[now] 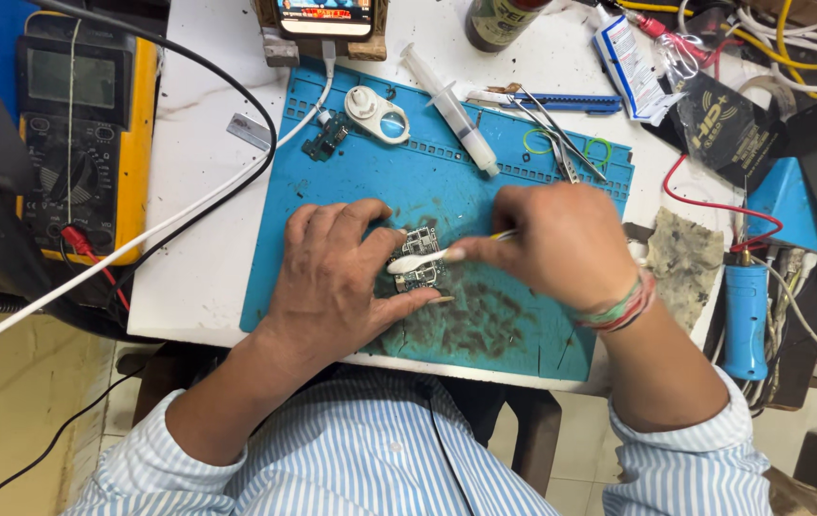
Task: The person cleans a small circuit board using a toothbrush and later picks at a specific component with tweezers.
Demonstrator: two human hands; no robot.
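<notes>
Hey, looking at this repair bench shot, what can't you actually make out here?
Head view only:
- Circuit board: mostly covered by the left hand; parts too small to tell.
- Brush: handle hidden inside the right hand.
- Phone and bottle: cut off by the top edge.
- Multimeter: partly blocked by a dark object.

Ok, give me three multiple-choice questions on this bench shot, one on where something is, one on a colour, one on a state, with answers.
1. Where does the small circuit board lie?
A. on the blue work mat
B. on the yellow multimeter
C. on the floor

2. What colour is the head of the brush in the right hand?
A. red
B. white
C. black

3. What is the left hand doing?
A. hanging off the table
B. lifting the syringe
C. pressing on the board with its fingers

Answers: 1 A, the board rests on the mat's middle. 2 B, the head looks white against the board. 3 C, thumb and fingers flank the board.
</notes>
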